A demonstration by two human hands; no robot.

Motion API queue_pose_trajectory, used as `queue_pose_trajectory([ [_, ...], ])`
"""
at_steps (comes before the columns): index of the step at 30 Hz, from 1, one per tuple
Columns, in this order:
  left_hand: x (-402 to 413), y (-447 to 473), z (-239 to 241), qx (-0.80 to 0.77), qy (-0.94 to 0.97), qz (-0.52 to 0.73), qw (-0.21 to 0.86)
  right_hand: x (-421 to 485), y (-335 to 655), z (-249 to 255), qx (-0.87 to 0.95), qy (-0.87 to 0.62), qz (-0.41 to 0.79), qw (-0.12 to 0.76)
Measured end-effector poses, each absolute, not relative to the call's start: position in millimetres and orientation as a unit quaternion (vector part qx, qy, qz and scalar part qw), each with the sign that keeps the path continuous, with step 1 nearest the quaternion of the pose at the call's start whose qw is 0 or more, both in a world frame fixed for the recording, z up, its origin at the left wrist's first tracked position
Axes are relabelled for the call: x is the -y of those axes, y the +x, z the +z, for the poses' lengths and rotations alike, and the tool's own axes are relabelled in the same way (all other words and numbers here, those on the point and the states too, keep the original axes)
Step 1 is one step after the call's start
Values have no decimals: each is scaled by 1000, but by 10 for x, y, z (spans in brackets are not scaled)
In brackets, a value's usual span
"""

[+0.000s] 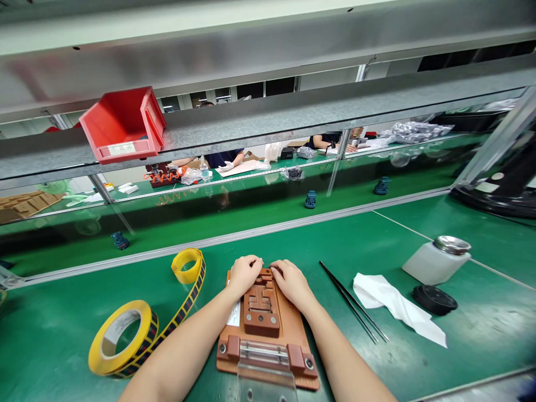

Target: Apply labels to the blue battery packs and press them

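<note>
A brown fixture [263, 329] with a raised block and a clear hinged flap lies on the green mat in front of me. My left hand [244, 273] rests curled on the fixture's far left corner, fingers bent down over its top edge. My right hand [291, 282] sits beside it on the far right corner, fingers also curled onto the top of the block. Whether either hand pinches a small part is hidden under the fingers.
A yellow tape roll [121, 338] with its loose strip [189, 267] lies at left. Black tweezers [352, 301], a white cloth [393, 307], a black lid [433, 298] and a white dispenser bottle [438, 259] lie at right. A red bin [123, 125] sits on the shelf. Other people work beyond the conveyor.
</note>
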State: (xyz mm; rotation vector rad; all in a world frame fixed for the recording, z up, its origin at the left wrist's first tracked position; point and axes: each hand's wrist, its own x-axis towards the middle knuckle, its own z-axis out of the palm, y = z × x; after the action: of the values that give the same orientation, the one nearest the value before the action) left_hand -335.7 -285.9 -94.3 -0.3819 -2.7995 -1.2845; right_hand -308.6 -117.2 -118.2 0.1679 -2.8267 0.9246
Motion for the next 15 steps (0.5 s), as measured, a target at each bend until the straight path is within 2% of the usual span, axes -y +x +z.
queue_pose_trajectory([
  [15, 2859, -3352, -936, 898, -118, -423, 19, 1176, -3076, -1159, 948, 56, 306, 74],
])
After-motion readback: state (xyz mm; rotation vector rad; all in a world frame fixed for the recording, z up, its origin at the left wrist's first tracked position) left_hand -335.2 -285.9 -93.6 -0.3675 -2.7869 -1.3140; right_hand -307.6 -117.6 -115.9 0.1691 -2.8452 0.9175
